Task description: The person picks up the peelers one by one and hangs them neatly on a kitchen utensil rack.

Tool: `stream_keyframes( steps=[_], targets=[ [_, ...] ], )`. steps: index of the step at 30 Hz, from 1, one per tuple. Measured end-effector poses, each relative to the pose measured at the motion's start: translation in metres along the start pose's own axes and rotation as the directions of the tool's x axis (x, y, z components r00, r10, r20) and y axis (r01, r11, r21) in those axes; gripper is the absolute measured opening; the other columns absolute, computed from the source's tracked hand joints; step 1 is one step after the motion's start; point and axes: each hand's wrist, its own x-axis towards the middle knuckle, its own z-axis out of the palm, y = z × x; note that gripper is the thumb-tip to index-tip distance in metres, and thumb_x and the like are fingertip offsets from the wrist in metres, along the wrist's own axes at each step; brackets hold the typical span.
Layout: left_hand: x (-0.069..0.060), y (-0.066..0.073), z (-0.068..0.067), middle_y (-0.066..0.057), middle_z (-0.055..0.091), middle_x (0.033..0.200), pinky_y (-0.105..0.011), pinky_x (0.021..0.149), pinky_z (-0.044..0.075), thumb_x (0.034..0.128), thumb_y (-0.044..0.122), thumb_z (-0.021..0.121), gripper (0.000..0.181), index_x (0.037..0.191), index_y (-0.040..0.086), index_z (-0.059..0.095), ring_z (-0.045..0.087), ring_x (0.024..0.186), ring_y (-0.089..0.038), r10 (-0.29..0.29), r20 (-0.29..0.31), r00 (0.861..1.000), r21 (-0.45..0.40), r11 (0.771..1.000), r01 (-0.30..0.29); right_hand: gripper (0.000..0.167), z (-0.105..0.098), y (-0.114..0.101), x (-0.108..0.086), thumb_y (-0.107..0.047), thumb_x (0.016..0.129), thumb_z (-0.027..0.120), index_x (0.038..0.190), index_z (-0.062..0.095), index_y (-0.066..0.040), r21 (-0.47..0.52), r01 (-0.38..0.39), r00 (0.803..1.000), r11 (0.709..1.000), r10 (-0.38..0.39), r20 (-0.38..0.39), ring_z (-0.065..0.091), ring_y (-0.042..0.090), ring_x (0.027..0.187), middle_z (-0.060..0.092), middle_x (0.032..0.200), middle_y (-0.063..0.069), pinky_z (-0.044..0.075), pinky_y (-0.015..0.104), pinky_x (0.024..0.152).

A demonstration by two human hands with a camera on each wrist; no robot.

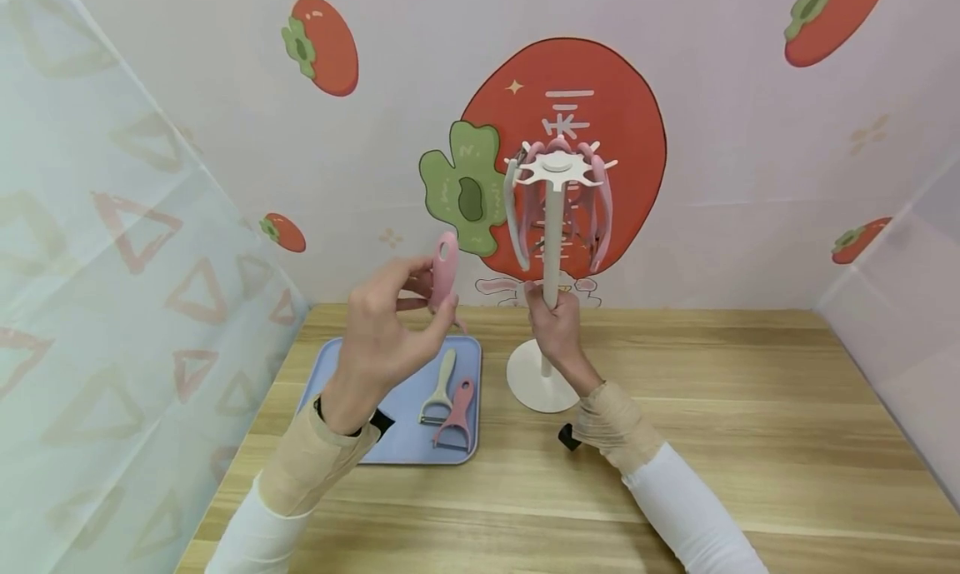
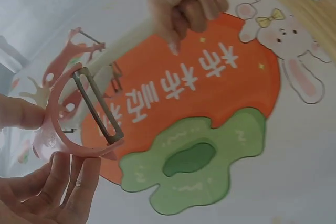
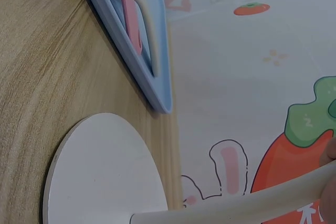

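Observation:
A pink peeler (image 1: pixel 444 267) is pinched between the thumb and fingers of the left hand (image 1: pixel 386 332), handle end up, left of the rack. In the left wrist view the pinched peeler (image 2: pixel 50 135) shows its metal blade. The right hand (image 1: pixel 557 328) grips the pole of a white rack (image 1: pixel 553 241); in the right wrist view part of that hand (image 3: pixel 329 192) shows at the edge, round the pole (image 3: pixel 236 208). Pink peelers (image 1: pixel 602 212) and a whitish one (image 1: pixel 514 216) hang from the hooks at the rack's top.
On the wooden table (image 1: pixel 712 407), a blue tray (image 1: pixel 408 449) stands left of the rack's round white base (image 1: pixel 536 391). A cream peeler (image 1: pixel 444 382) and a pink peeler (image 1: pixel 459 407) lie in the tray. Behind the table is a patterned wall (image 1: pixel 735 141).

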Motion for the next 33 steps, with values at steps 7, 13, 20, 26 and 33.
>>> stream_keyframes(
  steps=[7, 13, 20, 26, 33],
  targets=[
    [0.021, 0.018, 0.007, -0.009, 0.074, 0.102, -0.031, 0.073, 0.066, 0.0911, 0.014, 0.081, 0.039, 0.126, 0.001, 0.070, 0.074, 0.090, -0.016, 0.061, -0.052, 0.997, -0.052, 0.997, -0.064, 0.058, 0.000, -0.003, -0.001, -0.015, 0.109, 0.059, 0.054, 0.045, 0.000, -0.026, -0.022, 1.000, 0.999, 0.022, -0.014, 0.032, 0.002, 0.038, 0.038, 0.046, -0.012, 0.020, 0.020, 0.037],
    [0.032, 0.025, 0.016, -0.010, 0.074, 0.102, -0.028, 0.073, 0.065, 0.0909, 0.016, 0.081, 0.038, 0.124, 0.000, 0.070, 0.074, 0.089, -0.017, 0.081, -0.083, 0.993, -0.069, 0.994, -0.087, 0.061, 0.003, -0.006, -0.002, -0.018, 0.109, 0.061, 0.052, 0.043, -0.009, -0.121, -0.038, 0.998, 0.992, 0.031, -0.062, 0.029, 0.003, 0.039, 0.035, 0.045, -0.013, 0.017, 0.022, 0.040],
    [0.041, 0.029, 0.024, -0.011, 0.073, 0.104, -0.027, 0.075, 0.065, 0.0932, 0.018, 0.080, 0.039, 0.126, -0.001, 0.069, 0.074, 0.089, -0.017, 0.086, -0.087, 0.992, -0.084, 0.992, -0.093, 0.061, 0.007, -0.006, -0.002, -0.016, 0.109, 0.061, 0.051, 0.041, -0.014, -0.204, -0.037, 0.990, 0.978, 0.008, -0.144, 0.024, -0.001, 0.039, 0.030, 0.044, -0.013, 0.014, 0.021, 0.041],
    [0.050, 0.031, 0.027, -0.013, 0.073, 0.107, -0.030, 0.075, 0.066, 0.0932, 0.016, 0.079, 0.040, 0.127, -0.002, 0.069, 0.075, 0.088, -0.019, 0.084, -0.103, 0.991, -0.108, 0.990, -0.095, 0.059, 0.009, -0.007, -0.001, -0.010, 0.108, 0.060, 0.052, 0.041, -0.014, -0.209, -0.005, 0.986, 0.978, -0.030, -0.166, 0.025, -0.002, 0.038, 0.031, 0.045, -0.010, 0.014, 0.021, 0.041],
    [0.057, 0.028, 0.031, -0.015, 0.073, 0.107, -0.030, 0.075, 0.066, 0.0931, 0.016, 0.079, 0.041, 0.128, -0.003, 0.070, 0.076, 0.089, -0.020, 0.095, -0.128, 0.987, -0.141, 0.984, -0.112, 0.061, 0.011, -0.006, -0.002, -0.018, 0.108, 0.060, 0.051, 0.038, -0.017, -0.230, -0.021, 0.976, 0.973, -0.029, -0.214, 0.025, 0.002, 0.039, 0.031, 0.045, -0.013, 0.015, 0.021, 0.040]
  ],
)
